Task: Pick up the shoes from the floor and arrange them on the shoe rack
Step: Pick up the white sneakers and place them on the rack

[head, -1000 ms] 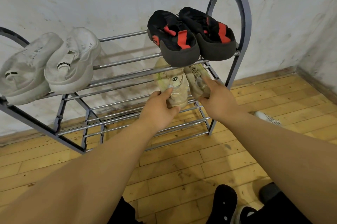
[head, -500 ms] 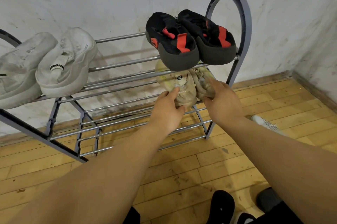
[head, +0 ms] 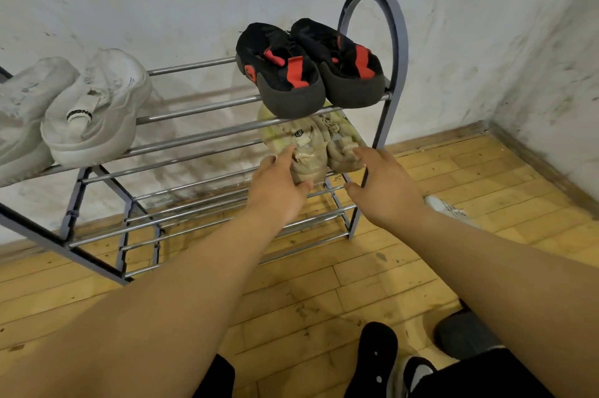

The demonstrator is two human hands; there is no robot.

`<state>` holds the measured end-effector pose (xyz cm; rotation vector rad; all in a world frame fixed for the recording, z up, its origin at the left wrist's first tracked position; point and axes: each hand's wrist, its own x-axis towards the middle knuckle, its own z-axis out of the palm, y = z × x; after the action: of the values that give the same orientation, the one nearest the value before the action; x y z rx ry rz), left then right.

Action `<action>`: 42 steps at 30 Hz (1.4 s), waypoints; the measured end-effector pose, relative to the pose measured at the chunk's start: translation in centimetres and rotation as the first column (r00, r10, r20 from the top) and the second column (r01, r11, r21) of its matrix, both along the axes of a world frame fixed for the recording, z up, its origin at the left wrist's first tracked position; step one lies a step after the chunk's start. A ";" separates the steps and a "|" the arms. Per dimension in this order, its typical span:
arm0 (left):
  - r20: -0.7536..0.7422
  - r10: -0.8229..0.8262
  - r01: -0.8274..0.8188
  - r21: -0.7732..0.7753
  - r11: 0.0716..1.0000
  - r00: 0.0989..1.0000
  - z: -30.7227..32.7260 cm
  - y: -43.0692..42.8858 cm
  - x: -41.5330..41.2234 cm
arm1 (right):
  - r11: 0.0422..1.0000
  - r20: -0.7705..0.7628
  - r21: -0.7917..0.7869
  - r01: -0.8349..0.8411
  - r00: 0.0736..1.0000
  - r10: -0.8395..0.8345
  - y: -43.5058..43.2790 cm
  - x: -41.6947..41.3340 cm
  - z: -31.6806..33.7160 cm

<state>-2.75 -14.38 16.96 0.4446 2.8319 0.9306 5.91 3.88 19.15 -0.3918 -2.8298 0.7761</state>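
A beige pair sits on the middle tier of the grey metal shoe rack (head: 394, 41), at its right end. My left hand (head: 278, 185) holds the heel of the left beige shoe (head: 308, 151), thumb under it and fingers on top. My right hand (head: 384, 187) touches the heel of the right beige shoe (head: 343, 146) with straight fingers, thumb held apart. Directly above, on the top tier, lies a black-and-red pair (head: 282, 73). A white pair (head: 94, 112) occupies the left of the top tier.
A white shoe (head: 449, 208) lies on the wooden floor right of the rack, partly hidden by my right forearm. A black shoe (head: 377, 352) and a dark slipper (head: 463, 333) are near my legs. The wall corner closes in at right.
The beige shoes have been pushed a little deeper onto the middle tier. My right hand's fingers have straightened and its thumb has come off the shoe. The view shifted slightly.
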 end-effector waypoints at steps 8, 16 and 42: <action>0.224 -0.196 0.262 -0.317 0.912 0.955 -1.7 -5.5 7.8 | 0.979 0.690 -0.041 -0.201 0.703 0.173 1.7 5.4 -4.8; 0.574 -0.139 0.258 -0.132 0.957 0.807 -15.3 -3.6 18.0 | 0.986 0.875 -0.062 -0.152 0.467 0.127 1.2 8.2 -14.7; 0.948 -0.113 -0.483 0.252 0.839 0.298 -25.6 0.1 24.7 | 0.977 0.862 -0.183 0.110 0.496 0.106 1.0 10.9 -24.2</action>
<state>21.94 -14.31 -8.65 -0.3921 1.4824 1.3660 16.79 4.84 -5.04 -1.1198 -3.6619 1.1406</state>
